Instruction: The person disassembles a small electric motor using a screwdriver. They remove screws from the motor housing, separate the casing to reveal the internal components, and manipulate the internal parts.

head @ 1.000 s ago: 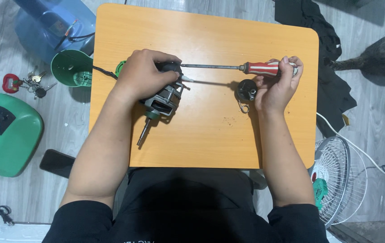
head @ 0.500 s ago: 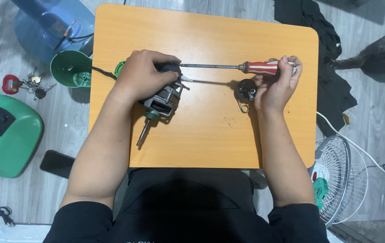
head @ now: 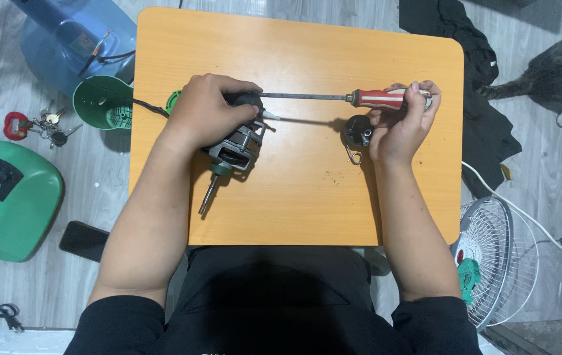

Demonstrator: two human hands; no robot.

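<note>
Left hand (head: pixel 205 112) clamped over fan motor (head: pixel 235 148) on bench (head: pixel 294 197); right hand (head: pixel 402 125) gripping screwdriver (head: pixel 333 97) handle, shaft lying horizontal, tip at motor.

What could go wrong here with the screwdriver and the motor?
The screwdriver is long and held only at its handle by the right hand, so its tip could slip off the motor toward the left hand. The small black part lies loose and could get knocked off the table.
</note>
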